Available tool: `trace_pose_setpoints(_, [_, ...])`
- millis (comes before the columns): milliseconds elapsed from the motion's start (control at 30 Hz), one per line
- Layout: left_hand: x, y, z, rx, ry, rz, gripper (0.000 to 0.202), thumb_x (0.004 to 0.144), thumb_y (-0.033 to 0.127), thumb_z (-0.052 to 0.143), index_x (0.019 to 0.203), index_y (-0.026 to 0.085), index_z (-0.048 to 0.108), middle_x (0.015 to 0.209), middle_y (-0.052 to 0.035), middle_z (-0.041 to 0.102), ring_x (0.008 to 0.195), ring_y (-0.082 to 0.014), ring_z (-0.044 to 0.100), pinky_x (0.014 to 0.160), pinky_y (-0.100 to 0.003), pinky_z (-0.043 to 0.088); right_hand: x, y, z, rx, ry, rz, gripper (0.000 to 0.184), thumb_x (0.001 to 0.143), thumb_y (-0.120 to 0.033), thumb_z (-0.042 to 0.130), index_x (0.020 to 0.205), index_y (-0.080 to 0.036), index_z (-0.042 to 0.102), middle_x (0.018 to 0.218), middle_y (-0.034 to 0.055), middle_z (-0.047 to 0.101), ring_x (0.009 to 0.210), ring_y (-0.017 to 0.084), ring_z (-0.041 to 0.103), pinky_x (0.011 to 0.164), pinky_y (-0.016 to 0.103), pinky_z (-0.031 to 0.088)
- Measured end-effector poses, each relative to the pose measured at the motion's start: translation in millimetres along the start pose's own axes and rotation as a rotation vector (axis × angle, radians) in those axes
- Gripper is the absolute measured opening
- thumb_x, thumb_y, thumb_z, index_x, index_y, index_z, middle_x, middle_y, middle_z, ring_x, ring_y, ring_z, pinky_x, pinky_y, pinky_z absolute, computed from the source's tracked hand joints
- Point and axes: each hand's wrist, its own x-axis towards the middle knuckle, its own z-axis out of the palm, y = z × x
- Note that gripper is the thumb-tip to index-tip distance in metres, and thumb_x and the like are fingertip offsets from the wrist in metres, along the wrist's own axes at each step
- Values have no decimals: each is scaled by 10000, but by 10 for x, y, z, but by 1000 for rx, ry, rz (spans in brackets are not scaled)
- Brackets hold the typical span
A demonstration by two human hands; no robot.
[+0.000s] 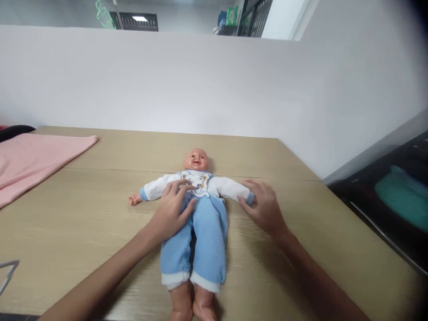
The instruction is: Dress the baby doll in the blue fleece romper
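Observation:
A baby doll (210,223) lies on its back on the table, head at the far side and feet toward me. It wears a white top with an animal face on the chest and fluffy blue trousers with white cuffs. Across the doll's chest and waist rests my left hand (174,207), fingers spread and holding nothing. My right hand (265,205) is at the end of the doll's sleeve (230,188) on the right, thumb and fingers on either side of the blue cuff; the doll's hand there is mostly hidden. The other doll arm stretches out to the left.
A pink cloth (30,162) lies on the wooden table (83,240) at the left, beside a black object (16,131). A white wire-like piece (10,272) juts in at the left edge. A low white wall (150,80) stands behind the table; dark furniture (384,191) is at right.

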Motion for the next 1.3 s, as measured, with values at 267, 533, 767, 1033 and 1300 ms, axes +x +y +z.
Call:
trace_pose_setpoints(267, [-1003,59,-86,-74,38,-275,507,1175,454,607,1657,332,507,1687,-148,538,1605,-383,513,1328,-696,452,126,-578,286,462,-375,69,471,1113,-618,575,813,-262,652,819,39,707,828,269,669,862,432,575])
trace_pose_setpoints(533, [-1560,330,-208,-178,37,-377,519,1150,423,656,1650,386,522,1679,-132,579,1575,-379,579,1286,-679,539,287,-389,551,843,-348,395,539,851,-779,810,942,-264,680,932,34,704,936,273,689,945,444,600])
trace_pose_setpoints(767, [-2070,259,-86,-223,40,-247,912,922,468,847,1746,356,471,1704,-183,608,1508,-458,671,1153,-646,668,-267,-980,150,247,65,95,187,1095,-430,628,1170,-268,686,1175,142,780,1178,363,728,1130,607,574])
trace_pose_setpoints(1033, [-2440,301,203,-53,84,-261,1126,738,483,962,1730,300,464,1564,-206,730,1338,-485,775,1031,-643,719,-1177,-1813,-264,103,-393,-553,712,1040,-525,769,1601,-113,619,1507,137,801,1449,359,699,1374,522,440])
trace_pose_setpoints(1300, [-2232,514,-133,-168,33,-265,803,876,238,797,1624,339,524,1475,-133,746,1306,-367,793,1030,-536,735,-1310,-1873,-28,202,-355,-311,648,1021,-349,836,1596,-167,600,1314,97,850,1245,319,788,1396,575,421])
